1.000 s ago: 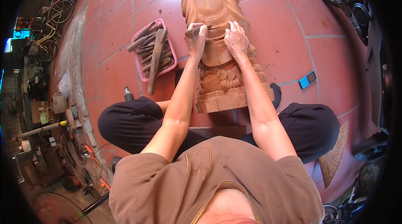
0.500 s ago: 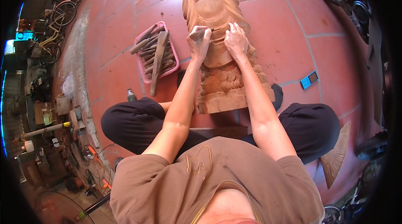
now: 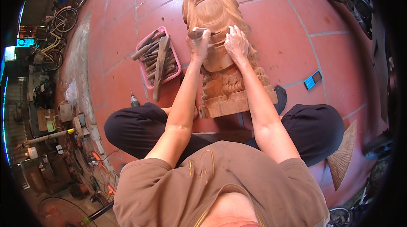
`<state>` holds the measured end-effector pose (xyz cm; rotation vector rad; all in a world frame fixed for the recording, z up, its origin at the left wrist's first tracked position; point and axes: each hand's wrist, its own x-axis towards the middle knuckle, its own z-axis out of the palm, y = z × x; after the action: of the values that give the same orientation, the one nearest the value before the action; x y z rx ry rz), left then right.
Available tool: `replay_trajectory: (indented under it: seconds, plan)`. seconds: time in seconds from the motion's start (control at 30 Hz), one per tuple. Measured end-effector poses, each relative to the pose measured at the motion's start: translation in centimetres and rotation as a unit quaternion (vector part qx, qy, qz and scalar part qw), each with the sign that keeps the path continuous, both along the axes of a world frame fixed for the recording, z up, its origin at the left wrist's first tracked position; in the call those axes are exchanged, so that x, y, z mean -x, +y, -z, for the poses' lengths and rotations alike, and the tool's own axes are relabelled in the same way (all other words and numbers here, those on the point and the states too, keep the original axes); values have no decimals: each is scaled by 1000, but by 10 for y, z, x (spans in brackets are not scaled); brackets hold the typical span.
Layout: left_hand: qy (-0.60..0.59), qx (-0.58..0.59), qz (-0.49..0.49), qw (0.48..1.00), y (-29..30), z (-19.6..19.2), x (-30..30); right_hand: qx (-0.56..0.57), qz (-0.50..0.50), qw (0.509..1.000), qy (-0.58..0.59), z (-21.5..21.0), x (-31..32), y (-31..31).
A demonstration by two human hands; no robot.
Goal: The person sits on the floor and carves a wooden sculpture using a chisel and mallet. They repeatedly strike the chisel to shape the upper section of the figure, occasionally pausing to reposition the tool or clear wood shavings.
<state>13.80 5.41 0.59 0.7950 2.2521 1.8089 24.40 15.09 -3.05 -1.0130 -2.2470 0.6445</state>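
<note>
"Starting with the broad red floor tiles (image 3: 292,53). And on them?"

"See a carved wooden figure (image 3: 218,59), laid carved side up straight ahead, base end nearest. Looks like detail carving in hand, partway down the front."

"And to the left?"

"Find a pink basket (image 3: 171,76) crowded with wooden-handled tools (image 3: 151,55), with a long wooden club (image 3: 161,68) laid across and jutting past the near rim."

"Fingers?"

"On the left hand (image 3: 199,43), curled tight round a dark tool handle (image 3: 195,35); can't make out the cutting end. On the right hand (image 3: 237,43), loosely bent against the wood just beside, not gripping anything visible."

"Calling for what next?"

"Probably for short, controlled strokes along the folds, with right fingertips kept clear of any blade."

"Any room?"

"Plenty to the right, over bare tile. Tighter leftward, with the basket near. Mind the figure's rounded sides: easy to slip off."
</note>
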Motion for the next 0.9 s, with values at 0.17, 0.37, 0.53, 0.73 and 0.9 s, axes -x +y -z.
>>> replay_trajectory:
  seconds: [0.17,0.37,0.53,0.73,0.9]
  plan:
    - [-11,-67,-26,997,12,0,3,10,-7,1000,3,-7,2,-7]
    - [106,5,-27,994,4,2,-19,10,4,1000,-9,-3,-1,-1]
    - [66,54,-45,995,12,-21,-6,34,-6,999,-5,-8,1,-5]
    - [153,37,-45,986,20,-5,-15,24,-1,1000,-1,-2,4,-3]
    - [67,77,-52,993,14,-10,-13,52,2,997,61,-5,2,0]
